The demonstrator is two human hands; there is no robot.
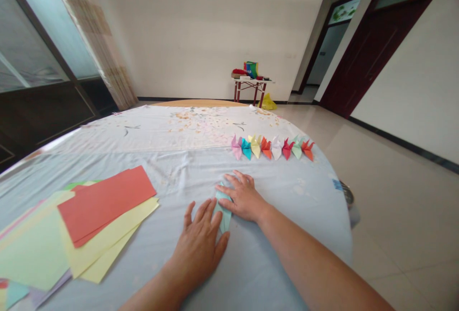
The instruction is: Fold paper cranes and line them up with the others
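A small light-blue folded paper (225, 218), long and narrow with a pointed lower end, lies flat on the cloth-covered table. My left hand (202, 234) rests at its left edge, fingers spread, fingertips touching the paper. From the right, my right hand (244, 195) lies across its upper part, fingers stretched out and pressing on it. Parts of the paper are hidden under the fingers. Beyond my right hand stands a row of several folded paper cranes (276, 148) in pink, blue, yellow, orange, white, red and green.
Loose coloured sheets lie at the left, with red paper (107, 203) on top of yellow paper (118, 239) and pale green paper (32, 239). The round table's cloth (172, 273) has some wrinkles. A small side table (253, 81) holding items stands against the far wall.
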